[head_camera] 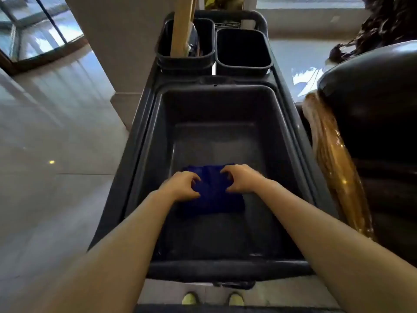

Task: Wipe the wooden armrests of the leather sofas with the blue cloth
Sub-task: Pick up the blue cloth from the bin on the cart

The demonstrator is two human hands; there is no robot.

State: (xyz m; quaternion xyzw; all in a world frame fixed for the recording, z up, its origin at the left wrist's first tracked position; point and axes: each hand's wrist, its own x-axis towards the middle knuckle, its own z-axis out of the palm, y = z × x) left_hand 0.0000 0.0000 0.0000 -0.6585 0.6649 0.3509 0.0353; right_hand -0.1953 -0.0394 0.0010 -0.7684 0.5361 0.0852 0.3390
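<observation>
A folded blue cloth (213,193) lies on the bottom of a deep dark bin (149,141) on a cleaning cart. My left hand (181,185) rests on the cloth's left side with fingers curled over it. My right hand (241,178) is on its right side, fingers bent and spread above the fabric. Whether either hand grips the cloth is unclear. At the right edge stands a dark leather sofa (379,123) with a glossy wooden armrest (331,159) running down beside the cart.
Two small black buckets sit at the cart's far end; the left bucket (163,48) holds a wooden handle (180,26), the right bucket (242,50) looks empty. Pale tiled floor (45,166) stretches left, with a wall column (108,41) and a glass door (33,30) beyond. A dark plant (383,23) hangs at upper right.
</observation>
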